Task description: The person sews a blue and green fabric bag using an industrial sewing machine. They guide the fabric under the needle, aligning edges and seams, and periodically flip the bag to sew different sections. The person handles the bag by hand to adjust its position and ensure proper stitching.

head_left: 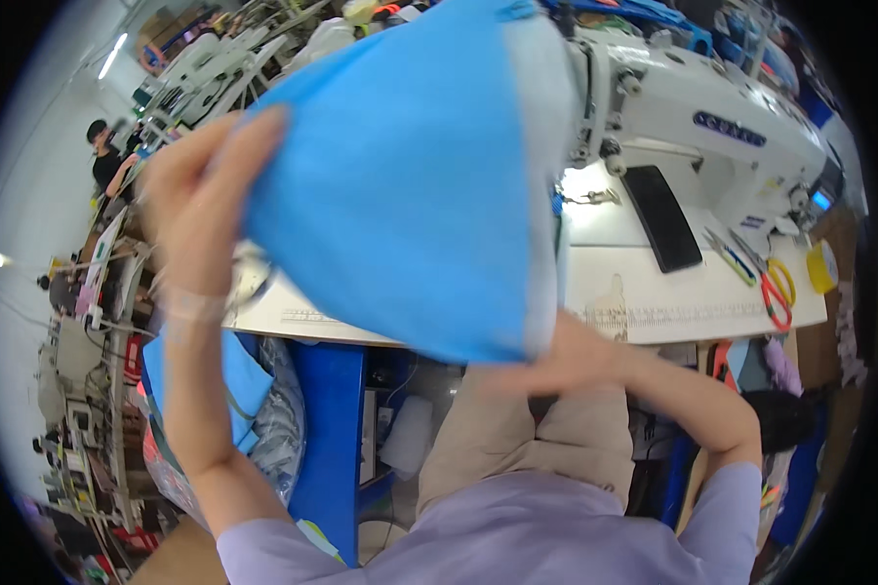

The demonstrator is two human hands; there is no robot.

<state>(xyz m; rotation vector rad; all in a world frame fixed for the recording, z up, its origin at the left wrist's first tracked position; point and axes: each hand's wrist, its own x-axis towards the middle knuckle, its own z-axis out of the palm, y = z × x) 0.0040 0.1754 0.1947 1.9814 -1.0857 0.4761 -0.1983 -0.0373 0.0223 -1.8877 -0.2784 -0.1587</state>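
A large piece of light blue fabric [400,185] with a whitish strip down its right side is raised in front of me, over the sewing table. My left hand [205,185], blurred by motion, grips its left edge between thumb and fingers. At its lower right corner, my right hand [566,366] is closed on the cloth; the fingertips are partly hidden and smeared. Just behind the fabric's right edge stands a white sewing machine [693,107], its needle area lit. The cloth hides the left part of the machine bed.
On the white tabletop [595,283] lie a black phone [661,216], small snips [730,255], scissors with red and yellow handles [777,292] and a yellow tape roll [821,267]. Left below is a plastic bag [278,400] with blue fabric. A person [107,161] sits far left.
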